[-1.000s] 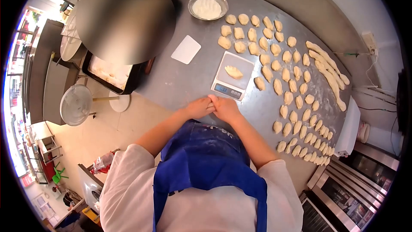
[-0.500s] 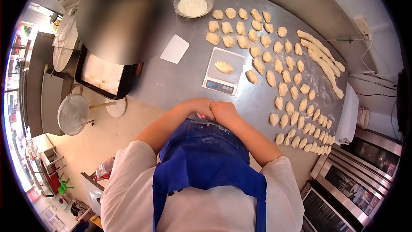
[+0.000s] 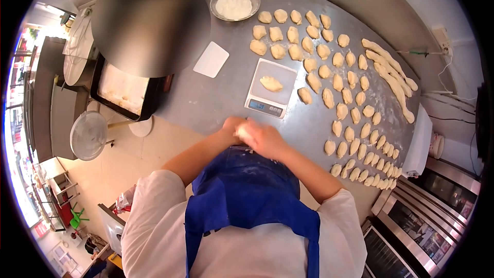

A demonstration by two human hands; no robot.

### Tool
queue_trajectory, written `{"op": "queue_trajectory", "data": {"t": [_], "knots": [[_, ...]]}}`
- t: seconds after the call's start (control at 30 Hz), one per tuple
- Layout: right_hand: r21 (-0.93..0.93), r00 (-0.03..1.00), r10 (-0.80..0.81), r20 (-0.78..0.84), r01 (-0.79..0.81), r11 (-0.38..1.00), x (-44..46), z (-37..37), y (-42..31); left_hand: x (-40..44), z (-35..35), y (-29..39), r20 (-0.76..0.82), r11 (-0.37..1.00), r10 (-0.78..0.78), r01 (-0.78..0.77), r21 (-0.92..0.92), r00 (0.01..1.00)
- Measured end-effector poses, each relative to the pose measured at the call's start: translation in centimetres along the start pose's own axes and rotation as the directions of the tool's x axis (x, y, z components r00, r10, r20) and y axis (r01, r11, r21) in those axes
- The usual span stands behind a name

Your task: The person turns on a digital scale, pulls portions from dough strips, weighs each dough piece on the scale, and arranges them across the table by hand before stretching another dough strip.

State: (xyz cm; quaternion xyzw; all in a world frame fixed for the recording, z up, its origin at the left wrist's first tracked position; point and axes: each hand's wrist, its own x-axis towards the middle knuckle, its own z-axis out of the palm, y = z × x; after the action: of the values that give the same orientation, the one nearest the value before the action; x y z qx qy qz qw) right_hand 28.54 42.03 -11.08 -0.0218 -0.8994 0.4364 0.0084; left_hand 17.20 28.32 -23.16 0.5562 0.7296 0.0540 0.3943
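My left hand point(image 3: 233, 124) and my right hand point(image 3: 260, 138) meet in front of the blue apron point(image 3: 247, 185), at the near edge of the steel table. The right hand laps over the left and is smeared by motion, so the fingers of both cannot be made out. Just beyond them stands a white digital kitchen scale point(image 3: 267, 104) with its display lit. One piece of dough point(image 3: 271, 84) lies on its pan, touched by neither hand.
Rows of dough pieces point(image 3: 337, 81) cover the table's right half, with long dough strips point(image 3: 393, 82) beyond. A metal bowl point(image 3: 214, 6) of flour, a white scraper point(image 3: 211, 59) and a black-rimmed tray point(image 3: 149, 109) are to the left. A blurred round patch hides the upper left.
My right hand has slid left across my left hand, and both are blurrier. The dough on the scale stays put. The whole view has shifted slightly.
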Motion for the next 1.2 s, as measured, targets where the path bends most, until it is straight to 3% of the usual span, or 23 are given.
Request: {"op": "queue_trajectory", "data": {"t": [0.03,0.1,0.13,0.17,0.27,0.3,0.37,0.47,0.57,0.67,0.77,0.87,1.0,1.1,1.2], "knots": [[0.029,0.990,-0.058,-0.128,0.063,0.998,1.5,-0.9,0.2,-0.3,-0.4,0.8,-0.061,1.000,-0.020,0.020,-0.002,0.998],[-0.138,0.942,0.061,-0.329,-0.112,0.984,5.0,-4.6,3.4,-1.4,-1.8,3.6,-0.176,0.998,-0.062,0.062,-0.009,0.982],[-0.247,0.884,-0.003,-0.468,-0.127,0.961,6.5,-4.7,7.5,-1.1,-1.1,3.7,-0.223,0.999,-0.043,0.042,-0.006,0.974],[-0.319,0.897,0.046,-0.439,-0.204,0.926,7.0,-5.2,9.9,-0.5,-0.3,3.5,-0.274,1.000,-0.025,0.026,-0.001,0.961],[-0.574,0.857,-0.281,-0.432,-0.021,0.819,6.2,-4.7,12.6,-1.6,-1.2,3.0,-0.366,0.995,0.064,-0.032,0.093,0.928],[-0.477,0.871,-0.169,-0.462,-0.083,0.875,5.8,-4.2,12.9,-1.8,-1.8,2.9,-0.395,0.991,0.094,-0.047,0.127,0.914],[-0.265,0.880,0.075,-0.468,-0.221,0.939,4.1,-2.9,13.1,-2.4,-1.4,2.3,-0.466,0.999,0.047,-0.046,0.013,0.883],[-0.120,0.857,0.208,-0.471,-0.296,0.948,3.3,-2.2,12.8,-2.6,-0.7,2.2,-0.557,0.995,-0.009,-0.047,-0.087,0.831],[-0.093,0.828,0.170,-0.535,-0.257,0.962,3.6,-2.1,12.2,-2.4,-1.9,2.6,-0.608,0.992,-0.022,-0.058,-0.112,0.794],[0.144,0.796,0.424,-0.432,-0.403,0.904,4.4,-2.4,12.1,-1.9,-3.2,3.3,-0.648,0.995,0.002,-0.066,-0.076,0.761],[-0.025,0.813,0.265,-0.518,-0.324,0.946,4.3,-1.6,13.5,-1.2,-3.7,3.4,-0.670,0.995,0.030,-0.084,-0.048,0.742],[0.064,0.831,0.388,-0.397,-0.397,0.915,3.8,-0.8,12.8,-0.9,-4.2,3.3,-0.716,0.992,0.023,-0.104,-0.070,0.698],[-0.074,0.912,0.267,-0.311,-0.304,0.950,3.0,-0.6,6.9,-1.4,-5.7,4.3,-0.821,0.989,0.004,-0.122,-0.081,0.572],[-0.015,0.951,0.266,-0.157,-0.272,0.962,1.9,-1.0,2.1,-1.9,-5.7,3.9,-0.824,0.963,0.149,-0.268,-0.004,0.547],[-0.034,0.970,0.237,-0.058,-0.240,0.970,0.8,-1.8,2.0,-2.2,-3.9,2.1,-0.488,0.971,0.147,-0.220,-0.096,0.860]]}}
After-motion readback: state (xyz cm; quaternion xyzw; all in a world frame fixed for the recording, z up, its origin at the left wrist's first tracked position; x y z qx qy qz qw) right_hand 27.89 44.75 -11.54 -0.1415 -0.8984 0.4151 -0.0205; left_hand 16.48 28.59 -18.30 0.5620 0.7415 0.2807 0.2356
